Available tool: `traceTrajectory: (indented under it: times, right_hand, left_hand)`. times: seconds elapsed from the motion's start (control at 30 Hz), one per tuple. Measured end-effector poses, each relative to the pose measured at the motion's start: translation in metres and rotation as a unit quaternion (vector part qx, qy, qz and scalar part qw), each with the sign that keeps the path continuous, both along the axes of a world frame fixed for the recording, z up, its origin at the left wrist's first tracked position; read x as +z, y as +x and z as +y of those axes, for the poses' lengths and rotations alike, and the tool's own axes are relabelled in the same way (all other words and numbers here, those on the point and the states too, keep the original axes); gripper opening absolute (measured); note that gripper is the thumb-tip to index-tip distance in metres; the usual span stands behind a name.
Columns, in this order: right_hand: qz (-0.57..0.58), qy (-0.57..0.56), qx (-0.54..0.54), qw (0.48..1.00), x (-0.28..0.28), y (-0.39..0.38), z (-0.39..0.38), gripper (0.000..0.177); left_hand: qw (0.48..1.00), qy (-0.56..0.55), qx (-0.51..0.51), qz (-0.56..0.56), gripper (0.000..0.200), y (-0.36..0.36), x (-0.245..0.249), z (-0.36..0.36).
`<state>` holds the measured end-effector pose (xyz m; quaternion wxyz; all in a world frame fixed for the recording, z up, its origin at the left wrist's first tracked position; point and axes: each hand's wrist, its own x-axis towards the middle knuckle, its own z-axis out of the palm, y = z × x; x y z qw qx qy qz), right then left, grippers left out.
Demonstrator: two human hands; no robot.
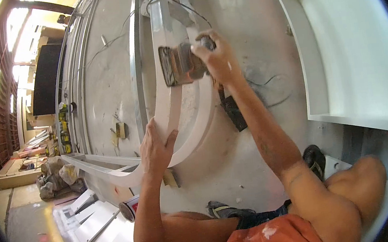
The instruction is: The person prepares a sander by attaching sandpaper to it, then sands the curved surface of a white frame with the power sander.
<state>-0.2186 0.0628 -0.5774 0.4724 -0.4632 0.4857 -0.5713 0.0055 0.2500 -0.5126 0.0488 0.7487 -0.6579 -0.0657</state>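
1. Concrete floor (pixel 254 152): biggest thing in view. I sit on it with legs folded, and everything lies on it. No desk here.
2. White cabinet (pixel 352 47): open box shape on the floor to my right, well apart from both hands and not touched.
3. Curved white piece (pixel 167 109): a long arc-shaped panel on the floor straight ahead of me. It runs from the top of the view down to my left knee side and joins a straight white frame at its lower end. Both hands are on it.
4. Sander (pixel 178 65): a brown block with a dark pad, sitting on the upper stretch of the curve. Its thin cable (pixel 181 4) loops away over the top of the piece.
5. Right hand (pixel 215 57): arm stretched out, fingers wrapped tight round the sander's rear end, pressing it onto the white face.
6. Left hand (pixel 156 148): lower down and nearer to me, clamped over the outer edge of the curve. The thumb is on the top face and the fingers curl round the rim. It is well apart from the sander.
7. My view on doing it well:
   - Hold the pad flat to the face and follow the arc with even pressure.
   - Don't tip onto the edge, or it will likely gouge.
   - The left hand should pin the piece so it can't skate.
   - The cable should stay behind the pad's path.
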Motion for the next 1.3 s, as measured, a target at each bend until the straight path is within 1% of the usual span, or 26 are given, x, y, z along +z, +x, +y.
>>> traceTrajectory:
  times: [0.07, 0.13, 0.17, 0.23, 0.27, 0.37, 0.47, 0.53, 0.63, 0.67, 0.73, 0.8, 0.9, 0.93, 0.97, 1.07, 1.2, 1.3]
  right_hand:
    - [-0.029, 0.003, 0.025, 0.999, 0.003, -0.002, -0.026, 0.035]
    - [0.012, -0.015, 0.027, 0.999, 0.010, -0.006, -0.049, 0.039]
    - [0.011, -0.015, 0.027, 0.999, 0.011, -0.008, -0.061, 0.039]
    - [-0.028, 0.011, 0.063, 0.998, 0.012, -0.009, -0.078, 0.044]
    - [-0.029, 0.013, 0.064, 0.997, 0.010, -0.009, -0.082, 0.044]
    - [-0.015, 0.043, 0.055, 0.997, 0.011, -0.011, -0.079, 0.044]
    - [0.016, 0.034, 0.048, 0.998, 0.009, -0.011, -0.046, 0.046]
    - [0.051, -0.010, 0.002, 0.999, 0.004, -0.006, -0.018, 0.046]
    - [0.040, 0.016, -0.012, 0.999, 0.003, -0.001, 0.004, 0.045]
    - [0.040, 0.015, -0.013, 0.999, 0.002, -0.001, 0.000, 0.045]
    - [-0.005, -0.015, -0.008, 1.000, 0.003, -0.001, -0.016, 0.044]
    - [-0.003, -0.004, 0.007, 1.000, 0.009, -0.005, -0.037, 0.045]
    - [0.008, 0.007, 0.018, 1.000, 0.023, -0.006, -0.062, 0.045]
    - [0.017, 0.007, 0.013, 1.000, 0.023, -0.006, -0.071, 0.045]
    - [-0.001, -0.003, 0.021, 1.000, 0.021, -0.005, -0.079, 0.044]
    - [0.017, 0.006, 0.042, 0.999, 0.015, -0.007, -0.079, 0.044]
    - [0.022, 0.021, 0.027, 0.999, 0.017, -0.009, -0.032, 0.042]
    - [0.047, 0.011, 0.012, 0.999, 0.007, -0.004, 0.009, 0.039]
  left_hand:
    - [1.000, 0.008, 0.001, 0.000, 0.072, -0.001, 0.002, -0.001]
    - [1.000, 0.013, 0.000, 0.002, 0.073, 0.000, 0.002, -0.001]
    - [1.000, 0.005, -0.005, 0.001, 0.073, 0.000, 0.001, -0.001]
    - [1.000, 0.000, -0.009, -0.001, 0.072, 0.002, -0.001, -0.001]
    - [1.000, 0.002, -0.009, -0.002, 0.072, 0.003, -0.001, -0.001]
    - [1.000, 0.011, -0.007, -0.005, 0.073, 0.003, 0.001, -0.001]
    - [1.000, 0.018, -0.001, -0.006, 0.073, 0.000, 0.004, -0.003]
    - [1.000, 0.018, 0.001, -0.007, 0.073, 0.000, 0.004, -0.003]
    - [1.000, 0.027, 0.009, -0.011, 0.078, -0.001, 0.004, -0.004]
    - [0.999, 0.028, 0.015, -0.006, 0.079, -0.001, 0.004, -0.003]
    - [0.999, 0.030, 0.022, -0.001, 0.079, -0.002, 0.003, -0.003]
    - [1.000, -0.004, -0.005, -0.023, 0.073, -0.002, 0.001, -0.002]
    - [1.000, -0.008, -0.004, -0.030, 0.072, -0.002, 0.001, -0.002]
    - [1.000, -0.008, -0.003, -0.030, 0.072, -0.002, 0.001, -0.002]
    - [1.000, -0.001, 0.003, -0.023, 0.072, -0.002, 0.001, -0.002]
    - [1.000, 0.014, 0.000, -0.010, 0.073, 0.000, 0.003, -0.002]
    - [1.000, 0.014, -0.012, 0.024, 0.077, 0.004, 0.002, -0.003]
    - [1.000, 0.012, -0.016, 0.013, 0.078, 0.007, -0.001, -0.001]
